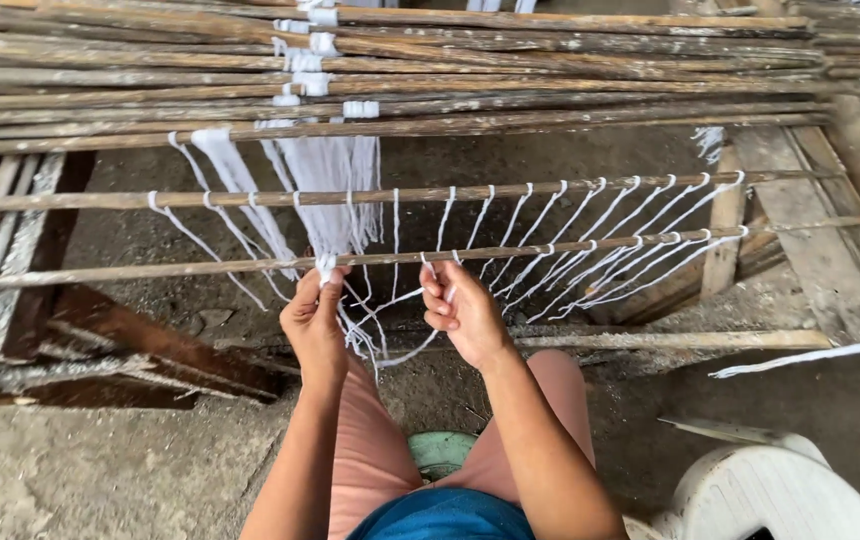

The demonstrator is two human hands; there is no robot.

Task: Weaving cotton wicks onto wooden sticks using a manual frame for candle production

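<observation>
Two thin wooden rods lie across in front of me, a far rod (550, 190) and a near rod (150, 270). White yarn (590, 250) zigzags between them in several loops on the right side. A thick hank of white yarn (325, 195) hangs down from the stacked poles above. My left hand (315, 320) pinches a bunch of the white yarn just under the near rod. My right hand (465, 312) grips a white strand beside the near rod, and that strand sags between the two hands.
A stack of long weathered wooden poles (550, 70) spans the top. A wooden frame with planks (830, 240) stands at the right, rough boards (10, 260) at the left. A white plastic chair (780, 490) sits at the lower right. Below is a dirty concrete floor (100, 470).
</observation>
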